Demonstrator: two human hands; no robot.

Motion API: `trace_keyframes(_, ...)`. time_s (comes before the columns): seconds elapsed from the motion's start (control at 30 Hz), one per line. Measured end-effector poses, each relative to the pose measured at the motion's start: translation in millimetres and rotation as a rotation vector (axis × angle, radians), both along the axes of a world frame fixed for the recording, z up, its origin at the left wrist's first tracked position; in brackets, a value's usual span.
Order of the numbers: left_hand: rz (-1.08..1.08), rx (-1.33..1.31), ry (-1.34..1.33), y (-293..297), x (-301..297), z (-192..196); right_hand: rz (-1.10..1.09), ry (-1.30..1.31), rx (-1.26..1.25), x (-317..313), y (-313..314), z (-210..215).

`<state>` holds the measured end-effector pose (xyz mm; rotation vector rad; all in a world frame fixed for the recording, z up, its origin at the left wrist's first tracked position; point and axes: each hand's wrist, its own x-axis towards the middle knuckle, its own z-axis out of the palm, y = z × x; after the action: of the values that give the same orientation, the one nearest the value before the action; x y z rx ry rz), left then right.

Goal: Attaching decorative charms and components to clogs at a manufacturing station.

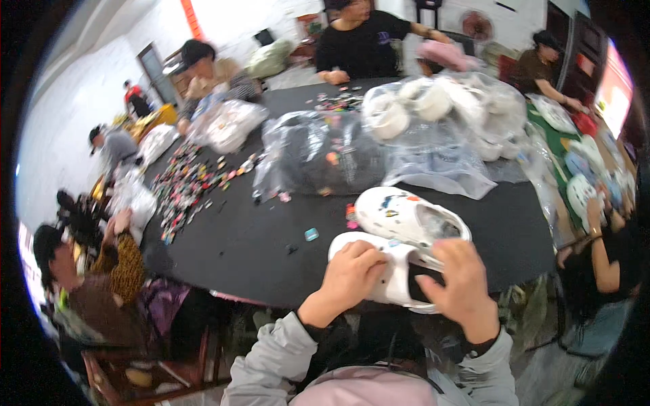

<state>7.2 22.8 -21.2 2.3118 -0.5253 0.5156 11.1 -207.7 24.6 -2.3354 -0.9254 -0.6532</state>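
Two white clogs with holes lie at the table's near edge. My left hand (349,274) has its fingers curled over the toe of the nearer clog (394,281), gripping it. A small light-blue piece sits on that clog beside my fingertips. My right hand (462,281), a little blurred, is over the clog's foot opening, thumb and fingers apart, with nothing visible in it. Just beyond lies the other clog (386,211), with several coloured charms on its toe and crumpled clear plastic inside. A few pink charms (351,215) lie by its toe.
The black table (257,260) holds a heap of small coloured charms (179,186) at left. Clear plastic bags (318,152) lie in the middle, with bagged white clogs (433,101) behind. A light-blue charm (311,234) lies left of the clogs. Several people sit around.
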Motion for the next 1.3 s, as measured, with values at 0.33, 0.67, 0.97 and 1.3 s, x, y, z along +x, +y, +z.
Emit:
trace_keyframes(0.33,-0.108,-0.116,-0.013,58,8,9,-0.036,0.116,-0.271,47,5,-43)
trace_keyframes(0.67,0.489,0.231,0.576,260,91,-27,-0.138,0.317,-0.056,64,-7,-49)
trace_keyframes(0.97,0.887,0.117,0.421,263,127,-55,-0.206,0.34,-0.081,58,0,-48)
trace_keyframes(1.3,0.635,0.2,0.264,268,94,-64,-0.158,0.29,-0.069,60,0,-48)
